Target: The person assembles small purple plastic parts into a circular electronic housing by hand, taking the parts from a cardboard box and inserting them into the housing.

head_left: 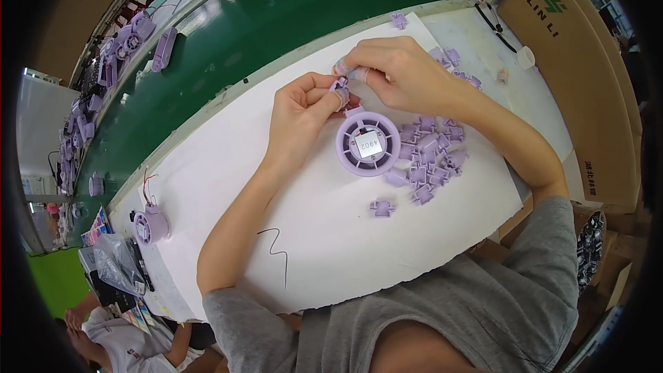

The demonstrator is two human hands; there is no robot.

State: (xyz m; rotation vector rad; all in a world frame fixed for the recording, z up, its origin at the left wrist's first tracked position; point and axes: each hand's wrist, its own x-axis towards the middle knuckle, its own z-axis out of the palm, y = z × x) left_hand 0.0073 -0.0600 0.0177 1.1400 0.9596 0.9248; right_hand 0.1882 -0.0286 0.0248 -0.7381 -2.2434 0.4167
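Note:
A small light-purple plastic piece (338, 85) with a dark part in it is pinched between my two hands. My left hand (298, 109) grips it from below with thumb and fingers closed. From above right, the fingertips of my right hand (404, 72) press together at its upper end; tape wraps some fingertips. Right below stands a round purple fan housing (367, 118) with a square white plate at its hub, and red wire shows between its neck and my left fingers. Several loose purple clip-like pieces (428, 145) lie heaped beside the housing, one (382, 208) apart nearer to me.
White paper (331, 235) covers the bench. A green conveyor belt (228, 62) runs along the far side, with purple parts beyond it. Another fan housing (150, 225) with red wires stands at left, near a plastic bag (117, 262). A large cardboard box (573, 76) stands at right.

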